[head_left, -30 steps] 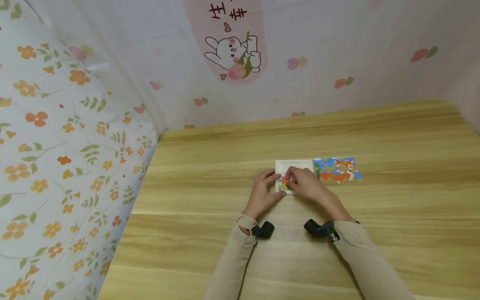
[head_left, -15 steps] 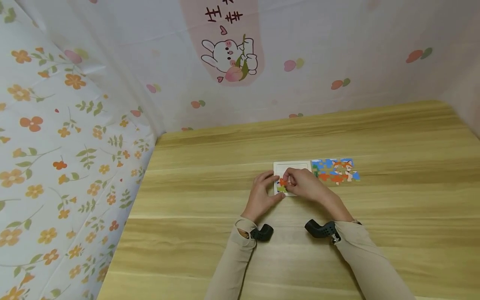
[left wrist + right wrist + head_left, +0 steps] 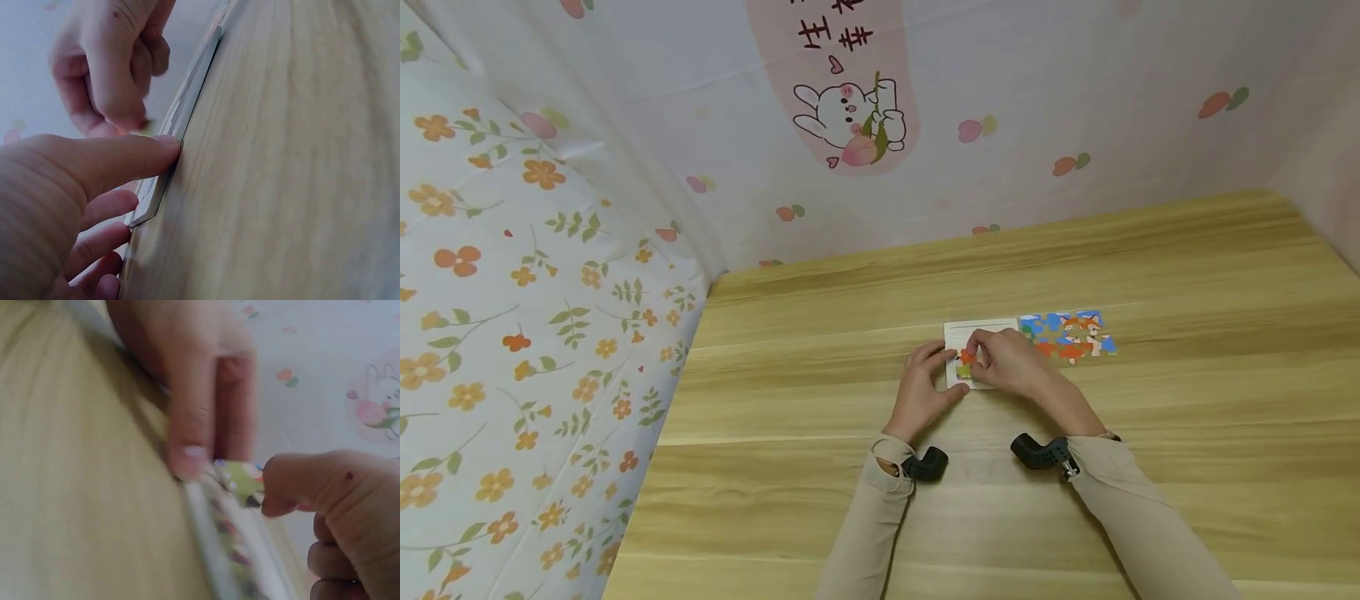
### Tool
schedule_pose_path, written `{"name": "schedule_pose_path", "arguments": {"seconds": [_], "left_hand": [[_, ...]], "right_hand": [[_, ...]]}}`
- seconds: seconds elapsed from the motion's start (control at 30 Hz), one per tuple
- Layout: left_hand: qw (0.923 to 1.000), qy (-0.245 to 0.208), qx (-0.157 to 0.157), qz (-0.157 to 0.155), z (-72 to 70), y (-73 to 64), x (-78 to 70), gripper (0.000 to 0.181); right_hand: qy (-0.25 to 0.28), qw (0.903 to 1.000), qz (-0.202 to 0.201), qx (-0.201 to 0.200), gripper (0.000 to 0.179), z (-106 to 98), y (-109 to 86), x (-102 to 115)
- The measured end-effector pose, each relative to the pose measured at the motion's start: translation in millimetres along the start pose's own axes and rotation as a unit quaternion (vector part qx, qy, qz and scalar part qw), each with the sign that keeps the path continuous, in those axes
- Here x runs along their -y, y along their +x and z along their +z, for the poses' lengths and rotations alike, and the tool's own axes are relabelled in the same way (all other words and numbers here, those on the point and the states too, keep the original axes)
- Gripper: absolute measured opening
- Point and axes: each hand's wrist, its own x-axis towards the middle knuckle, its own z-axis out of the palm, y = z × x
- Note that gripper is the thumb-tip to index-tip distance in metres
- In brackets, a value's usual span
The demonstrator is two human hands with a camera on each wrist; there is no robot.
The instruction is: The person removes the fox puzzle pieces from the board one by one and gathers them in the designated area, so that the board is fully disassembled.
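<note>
A shallow, pale puzzle tray (image 3: pixel 949 335) lies on the wooden table. My left hand (image 3: pixel 919 390) holds its near left corner, with the thumb (image 3: pixel 147 153) on the front edge and the other fingers at the left side. My right hand (image 3: pixel 1017 364) is over the tray, pinching a jigsaw piece (image 3: pixel 240 478) between thumb and index finger. That piece shows green, white, black and a touch of orange. Orange and green printing shows between the two hands in the head view; my right hand hides much of the tray.
Joined and loose jigsaw pieces (image 3: pixel 1078 331) with a fox picture on blue lie against the tray's right side. A printed cloth (image 3: pixel 1030 100) hangs behind the table, and a flowered cloth (image 3: pixel 542 333) at the left. Each wrist wears a black camera mount (image 3: pixel 927 464).
The head view has shifted slightly, moving the whole scene in frame. Both hands keep nearly the same place at the tray, the right one still pinching the piece.
</note>
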Motion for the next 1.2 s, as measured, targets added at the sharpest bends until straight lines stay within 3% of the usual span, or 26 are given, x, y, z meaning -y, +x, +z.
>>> {"name": "schedule_pose_path", "arguments": {"seconds": [0.3,0.47,0.7,1.0,1.2], "left_hand": [[1.0000,0.005,-0.002,-0.008,-4.7,0.4,2.0,0.050],[0.9999,-0.004,0.008,-0.014,-4.2,0.3,3.2,0.051],[0.9999,0.007,0.003,-0.007,-0.9,0.4,1.6,0.050],[0.9999,-0.001,0.008,-0.009,-0.1,-0.3,1.0,0.049],[0.9999,0.002,0.009,-0.011,-1.5,0.0,0.8,0.050]], "right_hand": [[0.060,0.9921,0.087,-0.068,0.010,-44.9,-20.4,-26.3],[0.059,0.9914,0.090,-0.075,0.010,-53.7,-36.3,-43.0],[0.042,0.9954,0.079,-0.034,0.009,-55.9,-50.5,-51.3],[0.054,0.9907,0.092,0.084,0.012,-58.7,-52.6,-46.6],[0.036,0.9909,0.090,0.094,0.012,-56.6,-50.0,-48.1]]}}
